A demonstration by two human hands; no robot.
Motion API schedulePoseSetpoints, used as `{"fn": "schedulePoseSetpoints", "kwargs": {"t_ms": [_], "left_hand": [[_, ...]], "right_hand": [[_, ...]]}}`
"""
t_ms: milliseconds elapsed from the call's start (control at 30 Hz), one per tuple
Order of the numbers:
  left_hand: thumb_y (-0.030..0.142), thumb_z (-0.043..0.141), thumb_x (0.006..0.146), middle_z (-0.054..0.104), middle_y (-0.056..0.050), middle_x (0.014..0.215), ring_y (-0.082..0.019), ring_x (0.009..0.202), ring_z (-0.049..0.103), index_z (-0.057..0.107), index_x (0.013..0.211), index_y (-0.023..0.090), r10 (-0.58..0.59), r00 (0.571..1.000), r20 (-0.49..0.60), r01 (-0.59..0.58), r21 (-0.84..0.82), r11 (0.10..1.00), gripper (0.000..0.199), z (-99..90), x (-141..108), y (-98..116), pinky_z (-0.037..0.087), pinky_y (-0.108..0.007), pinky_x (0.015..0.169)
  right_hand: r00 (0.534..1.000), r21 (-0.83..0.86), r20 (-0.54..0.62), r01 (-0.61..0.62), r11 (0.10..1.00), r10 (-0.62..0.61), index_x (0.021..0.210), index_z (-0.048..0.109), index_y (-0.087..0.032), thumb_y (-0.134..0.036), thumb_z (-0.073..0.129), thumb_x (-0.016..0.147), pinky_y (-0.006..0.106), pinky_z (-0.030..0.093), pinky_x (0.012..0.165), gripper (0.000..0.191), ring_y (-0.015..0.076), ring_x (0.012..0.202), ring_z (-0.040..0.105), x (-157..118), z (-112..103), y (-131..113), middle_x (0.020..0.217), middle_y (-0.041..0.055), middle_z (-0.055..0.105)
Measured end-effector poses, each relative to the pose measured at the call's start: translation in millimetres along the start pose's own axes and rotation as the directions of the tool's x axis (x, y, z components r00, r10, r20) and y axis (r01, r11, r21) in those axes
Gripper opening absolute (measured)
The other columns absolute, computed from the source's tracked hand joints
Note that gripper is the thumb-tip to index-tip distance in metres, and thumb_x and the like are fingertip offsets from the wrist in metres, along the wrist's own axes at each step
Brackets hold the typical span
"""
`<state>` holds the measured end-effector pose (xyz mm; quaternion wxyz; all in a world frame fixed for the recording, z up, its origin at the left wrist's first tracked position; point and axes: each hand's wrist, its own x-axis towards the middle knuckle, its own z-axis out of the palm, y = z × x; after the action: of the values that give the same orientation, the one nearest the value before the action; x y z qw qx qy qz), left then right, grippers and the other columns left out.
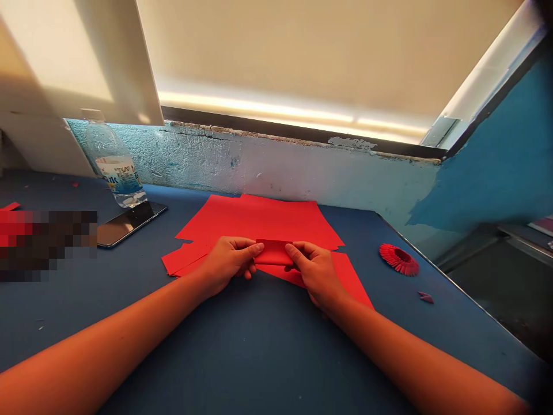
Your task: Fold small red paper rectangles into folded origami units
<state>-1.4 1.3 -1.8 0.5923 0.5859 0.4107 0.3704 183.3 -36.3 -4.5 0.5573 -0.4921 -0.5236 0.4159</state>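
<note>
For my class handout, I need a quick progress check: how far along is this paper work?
Done: a pleated red paper ring lies finished-looking on the blue table. In hand: the left hand and right hand pinch a folded red paper piece. Left: red paper sheets lie flat and unfolded beneath them.

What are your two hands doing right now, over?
Left hand, right hand: pinching small red paper rectangle. Flat red paper sheets underneath, over.
</note>
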Motion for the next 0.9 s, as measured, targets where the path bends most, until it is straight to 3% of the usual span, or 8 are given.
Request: {"fn": "schedulePoseSetpoints", "kwargs": {"t_ms": [367,667,900], "left_hand": [[0.042,0.063,0.075,0.048,0.002,0.055,-0.008,0.048,0.048,0.058,0.065,0.014,0.02,0.998,0.058,-0.019,-0.015,1.0,0.03,0.4,-1.7,3.9,0.039,-0.018,0.042],[0.047,0.057,0.078,0.046,0.003,0.049,-0.005,0.04,0.034,0.057,0.062,0.013,0.06,0.989,0.133,-0.083,0.174,0.981,0.037,-1.0,-4.9,6.9,0.022,-0.018,0.036],[0.048,0.056,0.078,0.038,0.005,0.047,-0.005,0.041,0.031,0.064,0.071,0.013,0.059,0.986,0.156,-0.097,0.248,0.964,0.036,1.0,-7.4,8.0,0.02,-0.018,0.037]], "right_hand": [[0.999,-0.072,0.04,0.021,0.997,-0.018,0.08,0.064,-0.017,-0.044,0.059,0.077,0.025,0.045,0.057,0.028,0.0132,0.061,0.055,-1.6,-1.2,1.6,0.068,0.0008,0.06],[0.993,-0.157,0.107,0.057,0.986,-0.041,0.077,0.067,-0.017,-0.04,0.06,0.077,0.024,0.038,0.054,0.024,0.0129,0.061,0.051,-1.1,-2.0,0.2,0.069,0.001,0.061],[0.978,-0.183,0.197,0.11,0.977,-0.073,0.079,0.069,-0.018,-0.036,0.056,0.08,0.025,0.042,0.058,0.023,0.0158,0.068,0.056,-2.6,-2.4,-2.7,0.075,0.003,0.066]]}}
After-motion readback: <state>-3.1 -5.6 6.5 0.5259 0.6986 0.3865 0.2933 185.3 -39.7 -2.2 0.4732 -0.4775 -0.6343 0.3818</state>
